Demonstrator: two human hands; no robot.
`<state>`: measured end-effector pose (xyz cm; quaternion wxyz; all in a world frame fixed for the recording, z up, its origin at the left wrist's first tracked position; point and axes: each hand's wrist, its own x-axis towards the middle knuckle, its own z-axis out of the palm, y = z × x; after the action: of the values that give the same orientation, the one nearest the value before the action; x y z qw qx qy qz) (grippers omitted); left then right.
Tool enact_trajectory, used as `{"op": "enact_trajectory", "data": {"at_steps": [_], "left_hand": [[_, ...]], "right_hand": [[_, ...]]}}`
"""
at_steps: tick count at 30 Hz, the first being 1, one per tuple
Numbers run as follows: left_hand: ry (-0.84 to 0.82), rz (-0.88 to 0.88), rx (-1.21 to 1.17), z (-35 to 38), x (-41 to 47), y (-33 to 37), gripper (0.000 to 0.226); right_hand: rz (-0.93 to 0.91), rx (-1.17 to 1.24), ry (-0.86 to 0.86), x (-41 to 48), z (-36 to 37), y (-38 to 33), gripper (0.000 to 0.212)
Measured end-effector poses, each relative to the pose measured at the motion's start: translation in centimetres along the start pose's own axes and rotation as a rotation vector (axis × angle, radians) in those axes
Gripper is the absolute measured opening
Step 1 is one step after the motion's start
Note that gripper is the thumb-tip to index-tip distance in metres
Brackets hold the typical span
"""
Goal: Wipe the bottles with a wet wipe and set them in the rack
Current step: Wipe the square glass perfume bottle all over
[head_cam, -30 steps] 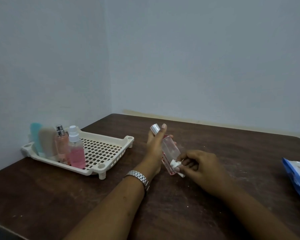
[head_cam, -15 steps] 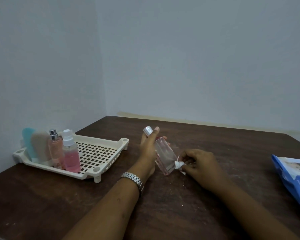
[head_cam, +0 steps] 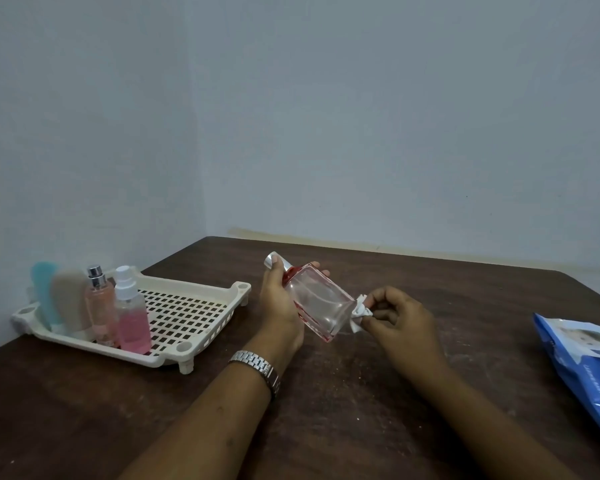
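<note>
Since the previous frame the bottle (head_cam: 317,306) had tipped flatter and the wet wipe (head_cam: 359,311) had shifted to its base. Rack (head_cam: 242,289) at left held four standing bottles (head_cam: 132,317). Left hand (head_cam: 278,306) gripped the bottle above the tabletop (head_cam: 361,410). Its long axis slanted, silver cap (head_cam: 274,260) up-left, base down-right. Right hand (head_cam: 399,320) pinched the wipe against the base corner. Blue pack (head_cam: 582,368) lay far right.
</note>
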<state>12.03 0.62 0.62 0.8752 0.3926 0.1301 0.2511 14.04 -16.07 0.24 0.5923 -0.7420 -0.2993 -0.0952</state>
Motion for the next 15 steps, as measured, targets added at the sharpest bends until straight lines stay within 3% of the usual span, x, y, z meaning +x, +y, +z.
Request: {"op": "enact_trajectory", "data": {"at_steps": [7, 11, 15], "left_hand": [[0.006, 0.021, -0.014, -0.1, 0.4, -0.1, 0.075], [0.053, 0.061, -0.077, -0.3, 0.7, 0.2, 0.085], [0.091, 0.066, -0.100, -0.5, 0.8, 0.3, 0.078]], "right_hand": [[0.067, 0.251, -0.036, -0.5, 0.9, -0.5, 0.018], [0.039, 0.234, -0.095, -1.1, 1.7, -1.0, 0.019], [0.032, 0.234, -0.204, -1.5, 1.8, -1.5, 0.019]]}}
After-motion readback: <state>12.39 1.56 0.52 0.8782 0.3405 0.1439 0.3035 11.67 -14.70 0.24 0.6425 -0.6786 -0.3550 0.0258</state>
